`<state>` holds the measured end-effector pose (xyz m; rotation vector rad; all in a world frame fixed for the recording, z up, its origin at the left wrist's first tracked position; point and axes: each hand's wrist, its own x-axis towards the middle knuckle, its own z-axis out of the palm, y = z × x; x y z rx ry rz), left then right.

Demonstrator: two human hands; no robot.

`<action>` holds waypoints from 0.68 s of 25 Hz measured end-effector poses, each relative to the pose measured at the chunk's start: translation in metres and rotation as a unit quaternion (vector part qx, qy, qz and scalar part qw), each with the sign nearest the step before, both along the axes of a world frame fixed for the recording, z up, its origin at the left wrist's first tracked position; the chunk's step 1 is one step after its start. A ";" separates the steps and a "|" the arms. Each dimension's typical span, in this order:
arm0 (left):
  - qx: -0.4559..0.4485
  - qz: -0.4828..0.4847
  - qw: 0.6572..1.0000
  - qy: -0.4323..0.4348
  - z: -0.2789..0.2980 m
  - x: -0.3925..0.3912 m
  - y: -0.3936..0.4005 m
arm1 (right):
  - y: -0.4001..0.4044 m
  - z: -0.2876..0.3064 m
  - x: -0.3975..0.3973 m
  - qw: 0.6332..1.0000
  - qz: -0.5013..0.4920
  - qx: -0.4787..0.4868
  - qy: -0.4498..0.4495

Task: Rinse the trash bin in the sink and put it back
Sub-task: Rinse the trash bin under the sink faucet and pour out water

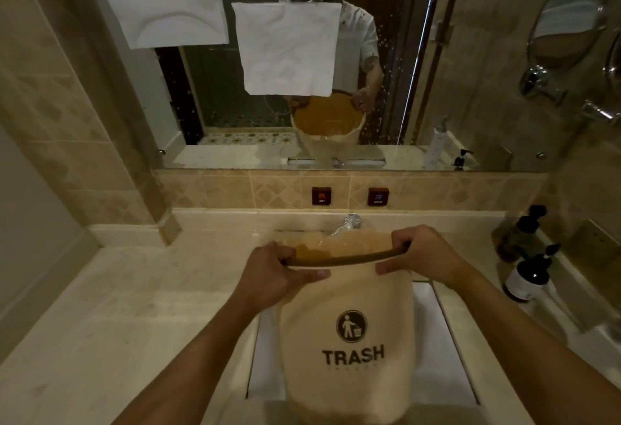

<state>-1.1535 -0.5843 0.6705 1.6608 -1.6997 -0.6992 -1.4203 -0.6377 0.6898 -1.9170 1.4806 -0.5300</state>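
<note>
Evidently mid-rinse, the left hand and right hand each grip the dark rim of the cream trash bin, tilted over the white sink beneath the faucet, so draining probably comes next.

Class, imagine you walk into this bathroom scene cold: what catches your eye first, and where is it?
First, the cream trash bin printed TRASH, held over the white sink at the centre, with the left hand and right hand gripping its dark rim. Next, the mirror above, with white paper sheets stuck on it. Red hot and cold buttons sit on the tiled wall between.
</note>
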 end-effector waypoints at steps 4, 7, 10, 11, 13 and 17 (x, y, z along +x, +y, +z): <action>0.003 -0.005 0.999 0.051 -0.009 0.006 -0.013 | 0.000 0.009 0.000 0.999 0.000 -0.022 0.031; 0.062 -0.032 0.996 0.064 -0.019 -0.001 0.003 | 0.001 0.011 -0.002 1.000 -0.008 -0.008 0.017; 0.014 -0.021 0.999 0.024 -0.004 0.006 -0.012 | 0.018 -0.008 0.000 1.000 0.002 -0.008 -0.008; -0.003 -0.024 1.000 0.019 -0.002 0.006 -0.016 | 0.017 -0.010 0.000 1.000 0.000 -0.016 -0.001; 0.005 -0.025 0.999 0.036 -0.009 0.004 -0.010 | 0.008 -0.006 -0.002 1.000 -0.014 -0.017 0.013; -0.036 0.021 0.998 0.049 -0.008 0.006 -0.001 | 0.009 -0.012 0.004 0.999 -0.014 -0.004 -0.043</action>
